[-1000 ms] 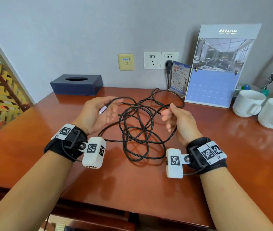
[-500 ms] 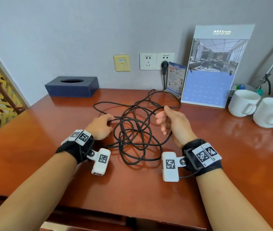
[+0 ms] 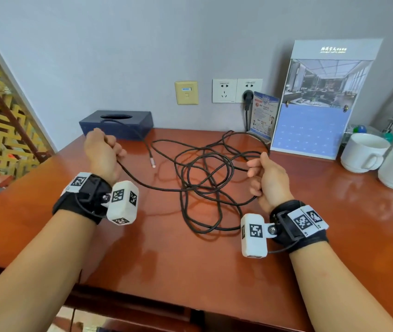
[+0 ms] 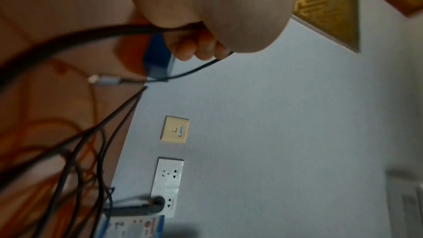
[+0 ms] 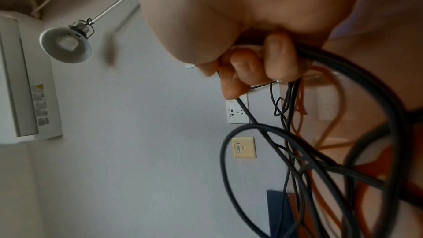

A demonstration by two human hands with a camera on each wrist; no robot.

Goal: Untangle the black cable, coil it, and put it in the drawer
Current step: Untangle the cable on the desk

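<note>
- The left hand (image 3: 103, 152) is raised above the tabletop (image 3: 166, 255), fingers curled round one strand of the black cable (image 3: 205, 188); a short tail runs out past the fist and ends in a silver connector (image 3: 152, 164) that hangs free.
- The right hand (image 3: 268, 180) has its fingers closed round another strand at the right edge of the tangle. The wrist view is blurred, so it may be holding more than one strand.
- The bulk of the cable lies in crossed loops on the tabletop between the two hands, well short of coiled. No drawer shows in any view.
- The step in hand looks like untangling: drawing the connector end clear of the loops.
- To do it well, keep the left grip firm near the connector and pull slowly to the left.
- Let the right grip slacken so strands can slide, and lift crossing loops rather than tugging, since tugging would likely tighten a knot.
- Keep the slack away from the mugs (image 3: 368, 152) and the wall plug (image 3: 247, 95).
</note>
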